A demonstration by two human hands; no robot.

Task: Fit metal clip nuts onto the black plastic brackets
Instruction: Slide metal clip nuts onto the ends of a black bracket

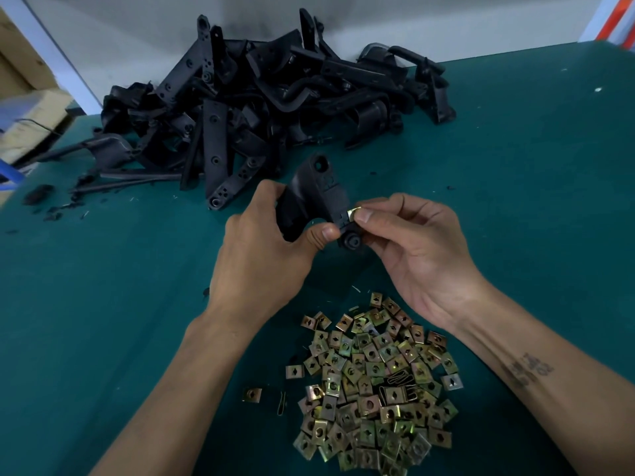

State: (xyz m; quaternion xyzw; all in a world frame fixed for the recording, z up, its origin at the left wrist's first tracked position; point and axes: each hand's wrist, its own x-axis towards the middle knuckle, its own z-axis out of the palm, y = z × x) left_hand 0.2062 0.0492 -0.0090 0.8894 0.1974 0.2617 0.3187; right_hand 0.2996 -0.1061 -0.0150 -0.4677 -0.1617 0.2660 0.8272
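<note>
The left hand grips one black plastic bracket, fingers curled round its ribbed, curved body. The right hand pinches one brassy metal clip nut between thumb and forefinger against the bracket's edge. Below both wrists lies a heap of square clip nuts, too many to count; beyond the fingers, a pile of brackets on the green table.

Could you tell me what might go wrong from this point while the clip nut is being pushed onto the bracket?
The right hand only pinches the clip nut at the edge of the black bracket, so it could slip and fall among the loose clip nuts below. The left hand grips the bracket in mid-air, unsupported, so it may twist and the nut seat crooked.
</note>
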